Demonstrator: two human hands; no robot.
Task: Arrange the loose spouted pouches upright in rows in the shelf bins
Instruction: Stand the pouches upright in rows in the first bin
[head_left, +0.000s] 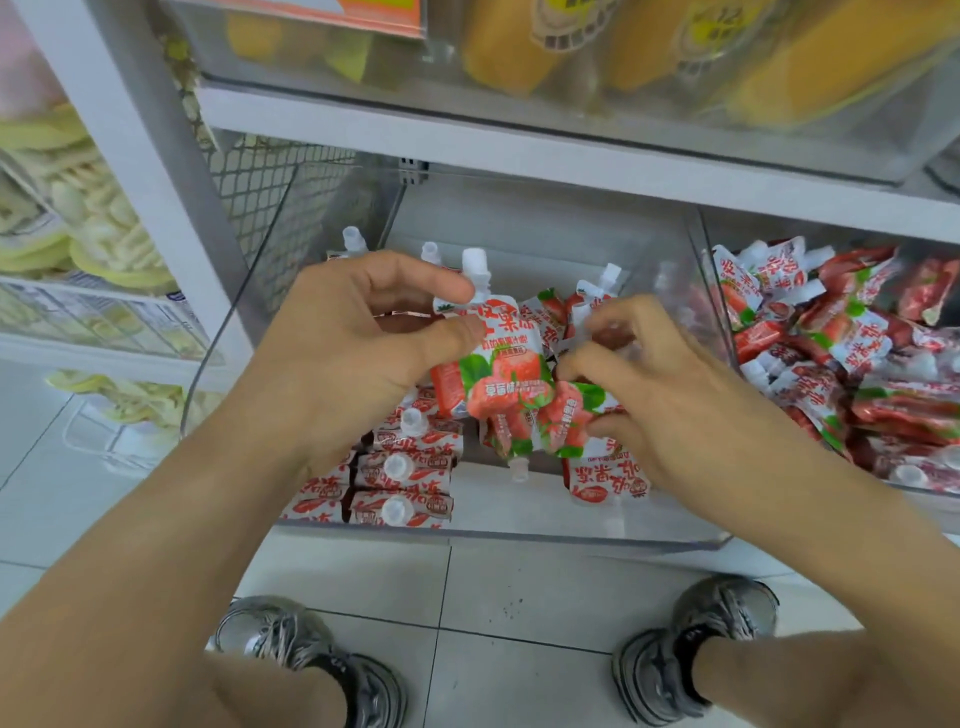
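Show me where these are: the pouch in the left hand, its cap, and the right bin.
pouch (493, 364), head view, strawberry print on its front.
cap (476, 265), head view, white screw top.
right bin (717, 322), head view, clear left wall.

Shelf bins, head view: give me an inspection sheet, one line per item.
Surface: clear middle bin on the lower white shelf; part of its floor is bare.
Job's things: upright row of pouches at the bin's front left, spouts up; loose strawberry pouches heaped behind the hands.
Clutter: right bin holds a jumbled pile of the same pouches, lying every way.
Hands: left hand pinches a held pouch near its spout, spout up; right hand grips a second pouch, spout pointing down.
Cables: nothing seen.
Surroundings: orange packs in the bin above, pale yellow snacks on the left rack, tiled floor, grey shoes.
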